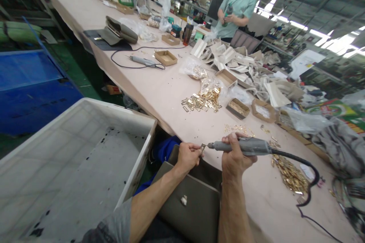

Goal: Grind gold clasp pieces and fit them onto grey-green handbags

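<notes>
My right hand (236,156) is wrapped round a grey electric screwdriver (242,146), whose tip points left. Pinched in the fingers of my left hand (188,156) is a small metal buckle plate (202,147), and the screwdriver's bit is at or very near it. Across my lap lies a dark olive-grey bag (189,201), with a small metal clasp (184,199) on its flap. A heap of gold rectangular frames (203,100) is on the table beyond my hands. To the right of the screwdriver is a pile of small gold parts (291,174).
A big white bin (137,159) stands left against the table (168,98). Small cardboard boxes (238,108) line the right side. Farther back lie a second screwdriver (142,61), another bag (121,30) and heaped pale pieces (228,59). A person (236,7) holds a bottle.
</notes>
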Available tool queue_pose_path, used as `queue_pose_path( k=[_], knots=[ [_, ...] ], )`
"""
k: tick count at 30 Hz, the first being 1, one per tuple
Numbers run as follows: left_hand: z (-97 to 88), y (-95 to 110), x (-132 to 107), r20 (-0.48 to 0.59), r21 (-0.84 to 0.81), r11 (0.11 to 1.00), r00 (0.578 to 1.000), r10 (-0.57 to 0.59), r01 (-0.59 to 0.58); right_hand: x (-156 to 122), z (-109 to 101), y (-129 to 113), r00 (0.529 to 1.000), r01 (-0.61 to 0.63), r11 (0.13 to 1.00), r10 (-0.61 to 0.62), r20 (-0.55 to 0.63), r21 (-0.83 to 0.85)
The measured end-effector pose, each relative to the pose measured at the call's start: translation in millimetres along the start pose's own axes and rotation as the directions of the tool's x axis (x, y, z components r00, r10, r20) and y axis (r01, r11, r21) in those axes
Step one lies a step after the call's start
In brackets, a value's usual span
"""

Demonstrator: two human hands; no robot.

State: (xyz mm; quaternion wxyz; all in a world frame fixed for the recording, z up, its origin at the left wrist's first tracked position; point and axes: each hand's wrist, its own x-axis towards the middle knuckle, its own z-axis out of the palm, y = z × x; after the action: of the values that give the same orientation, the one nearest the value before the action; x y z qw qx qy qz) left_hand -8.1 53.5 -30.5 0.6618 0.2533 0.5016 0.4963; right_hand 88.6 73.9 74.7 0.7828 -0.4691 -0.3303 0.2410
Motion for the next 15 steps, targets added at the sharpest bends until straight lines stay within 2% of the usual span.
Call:
queue_pose_path(
  k=[3,8,15],
  knots=[
    [0.1,-0.4,0.0,-0.003,-0.024,1.000,1.000,-0.004,0.004,-4.5,3.2,-1.3,0.998,0.037,0.999,-0.036,0.044,-0.033],
    [-2.4,1.9,-3.4,0.040,-0.047,0.999,0.999,0.027,-0.025,-10.7,7.4,0.2,0.971,0.161,0.974,-0.127,0.205,-0.162],
    [-2.2,3.2,-6.0,0.047,-0.021,0.999,0.998,0.043,-0.042,-7.5,7.6,1.2,0.946,0.078,0.981,-0.016,0.322,-0.178]
  ],
)
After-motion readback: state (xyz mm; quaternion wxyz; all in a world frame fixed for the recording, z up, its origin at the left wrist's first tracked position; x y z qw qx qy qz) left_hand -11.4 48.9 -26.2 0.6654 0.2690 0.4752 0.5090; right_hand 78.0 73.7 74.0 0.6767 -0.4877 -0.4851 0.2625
